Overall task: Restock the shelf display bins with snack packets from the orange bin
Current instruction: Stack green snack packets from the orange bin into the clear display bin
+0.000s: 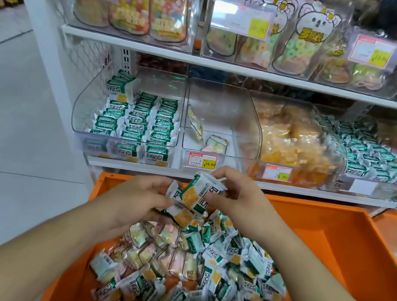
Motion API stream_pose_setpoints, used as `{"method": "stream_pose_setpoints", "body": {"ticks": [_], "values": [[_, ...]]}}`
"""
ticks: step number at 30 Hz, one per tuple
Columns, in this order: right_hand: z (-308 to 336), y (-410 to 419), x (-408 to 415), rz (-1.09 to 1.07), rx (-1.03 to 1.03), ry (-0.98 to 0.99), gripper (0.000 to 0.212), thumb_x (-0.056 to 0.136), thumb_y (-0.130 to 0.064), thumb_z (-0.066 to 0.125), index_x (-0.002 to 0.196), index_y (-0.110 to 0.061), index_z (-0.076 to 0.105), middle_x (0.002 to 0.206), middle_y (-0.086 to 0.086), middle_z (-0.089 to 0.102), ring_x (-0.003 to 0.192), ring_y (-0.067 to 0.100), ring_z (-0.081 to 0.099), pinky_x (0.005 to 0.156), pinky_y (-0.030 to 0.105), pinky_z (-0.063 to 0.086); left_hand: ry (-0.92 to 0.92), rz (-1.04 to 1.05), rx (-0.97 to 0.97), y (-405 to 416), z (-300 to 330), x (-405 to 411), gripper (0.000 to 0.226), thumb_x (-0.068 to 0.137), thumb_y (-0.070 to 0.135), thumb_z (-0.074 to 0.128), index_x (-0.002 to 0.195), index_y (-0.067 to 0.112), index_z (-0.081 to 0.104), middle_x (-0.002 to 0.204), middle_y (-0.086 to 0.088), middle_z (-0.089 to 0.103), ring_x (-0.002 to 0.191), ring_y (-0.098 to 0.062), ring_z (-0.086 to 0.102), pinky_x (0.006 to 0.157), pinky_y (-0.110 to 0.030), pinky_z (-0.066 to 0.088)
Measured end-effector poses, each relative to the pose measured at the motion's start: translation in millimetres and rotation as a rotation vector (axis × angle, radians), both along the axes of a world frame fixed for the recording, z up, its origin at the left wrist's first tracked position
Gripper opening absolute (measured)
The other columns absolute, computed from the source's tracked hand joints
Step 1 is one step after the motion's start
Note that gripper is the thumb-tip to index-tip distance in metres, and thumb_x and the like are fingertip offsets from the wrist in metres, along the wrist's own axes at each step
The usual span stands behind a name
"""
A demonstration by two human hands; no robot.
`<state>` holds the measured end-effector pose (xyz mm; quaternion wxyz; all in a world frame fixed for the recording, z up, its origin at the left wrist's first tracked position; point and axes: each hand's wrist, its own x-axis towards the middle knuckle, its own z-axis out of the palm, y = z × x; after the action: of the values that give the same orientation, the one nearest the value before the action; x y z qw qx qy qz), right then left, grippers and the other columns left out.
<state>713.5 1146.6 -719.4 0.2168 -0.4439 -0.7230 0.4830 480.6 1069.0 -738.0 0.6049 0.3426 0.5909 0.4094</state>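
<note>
Loose snack packets (pixel 201 272) heap in the orange bin (pixel 346 245) nearest me. Above the heap, my left hand (pixel 140 200) and right hand (pixel 238 201) each clasp a bunch of green-and-white packets (pixel 194 195). Beyond, the shelf (pixel 214 177) carries clear display bins (pixel 220 128), the middle one nearly bare.

Glossy green-and-white foil-like snack packets (pixel 189 270) are gleaming in the smooth orange plastic bin (pixel 328 233); clear shiny plastic display bins (pixel 84 110) are sitting on the white matt shelf (pixel 139 167).
</note>
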Motion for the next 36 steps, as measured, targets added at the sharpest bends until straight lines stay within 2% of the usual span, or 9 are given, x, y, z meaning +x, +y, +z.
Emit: {"method": "stream_pose_setpoints", "body": {"ticks": [5,10,15,19,22,25,28,33,36], "values": [[-4.4,4.5,-5.2,0.114,0.071,-0.116,0.025,0.102,-0.023,0.068,0.121,-0.04,0.07,0.069,-0.019,0.051,0.065,0.006,0.049,0.063,0.019,0.043,-0.108,-0.03,-0.069,5.0,-6.2,0.6,0.022,0.099,0.011,0.066,0.119,0.016,0.075,0.127,-0.02,0.072,0.119,-0.038,0.067,0.092,-0.046,0.062],[-4.6,-6.3,-12.4,0.155,0.147,-0.176,0.043,0.098,-0.027,0.074,0.133,-0.049,0.061,0.103,-0.016,0.063,0.088,0.005,0.062,0.081,0.025,0.055,-0.154,-0.124,-0.072,-0.9,-11.7,7.1,0.033,0.09,0.016,0.073,0.119,0.0,0.071,0.113,-0.021,0.076,0.097,-0.028,0.072,0.081,-0.038,0.062],[-6.3,-11.5,-14.3,0.18,0.134,-0.155,0.032,0.095,-0.027,0.078,0.121,-0.043,0.07,0.11,-0.02,0.073,0.097,0.0,0.067,0.084,0.027,0.057,-0.052,-0.163,-0.07,-10.1,-18.6,9.2,0.052,0.081,0.015,0.085,0.129,0.011,0.067,0.12,-0.015,0.075,0.11,-0.028,0.074,0.095,-0.044,0.061],[-13.2,-10.3,-14.1,0.129,0.137,-0.189,0.025,0.104,-0.036,0.064,0.126,-0.046,0.07,0.109,-0.019,0.07,0.094,-0.002,0.066,0.078,0.017,0.053,-0.021,-0.162,-0.056,-10.1,-27.3,6.8,0.072,0.071,0.025,0.097,0.134,0.013,0.064,0.121,-0.012,0.075,0.107,-0.028,0.076,0.101,-0.053,0.058],[-39.3,10.8,-2.0,-0.032,0.055,-0.254,0.022,0.108,-0.032,0.054,0.125,-0.036,0.068,0.111,-0.011,0.07,0.094,0.013,0.069,0.074,0.027,0.057,0.015,-0.071,-0.094,-6.8,-43.0,3.0,0.096,0.05,0.038,0.102,0.134,0.014,0.062,0.126,-0.018,0.07,0.103,-0.032,0.077,0.098,-0.057,0.059],[-87.7,28.4,14.5,-0.107,-0.01,-0.464,0.018,0.104,-0.018,0.054,0.11,-0.026,0.069,0.099,-0.002,0.071,0.07,0.015,0.063,0.055,0.024,0.047,0.025,0.016,-0.128,-5.4,-63.8,-0.7,0.085,0.063,0.023,0.102,0.136,0.012,0.059,0.133,-0.018,0.063,0.104,-0.031,0.076,0.086,-0.047,0.065],[-139.8,32.5,24.8,-0.152,-0.134,-0.511,0.011,0.106,-0.016,0.051,0.108,-0.02,0.061,0.083,0.009,0.066,0.057,0.019,0.048,0.056,0.033,0.039,0.009,0.07,-0.153,-1.6,-78.6,1.0,0.07,0.078,0.009,0.092,0.136,0.012,0.054,0.137,-0.01,0.055,0.102,-0.026,0.074,0.086,-0.045,0.065],[-214.3,42.4,30.5,-0.233,-0.109,-0.565,0.036,0.103,-0.019,0.056,0.139,-0.024,0.054,0.122,0.011,0.068,0.069,0.022,0.061,0.059,0.028,0.043,-0.068,0.193,-0.23,11.0,-113.5,9.2,0.086,0.081,0.005,0.089,0.154,0.013,0.043,0.159,-0.014,0.041,0.104,-0.027,0.073,0.087,-0.041,0.064],[-247.7,56.7,28.0,-0.256,-0.067,-0.613,0.04,0.098,-0.024,0.057,0.137,-0.024,0.056,0.121,0.012,0.067,0.074,0.024,0.062,0.062,0.027,0.045,-0.084,0.238,-0.297,14.8,-129.7,16.4,0.094,0.083,0.007,0.088,0.16,0.01,0.034,0.157,-0.012,0.041,0.112,-0.029,0.07,0.074,-0.028,0.063]]}}
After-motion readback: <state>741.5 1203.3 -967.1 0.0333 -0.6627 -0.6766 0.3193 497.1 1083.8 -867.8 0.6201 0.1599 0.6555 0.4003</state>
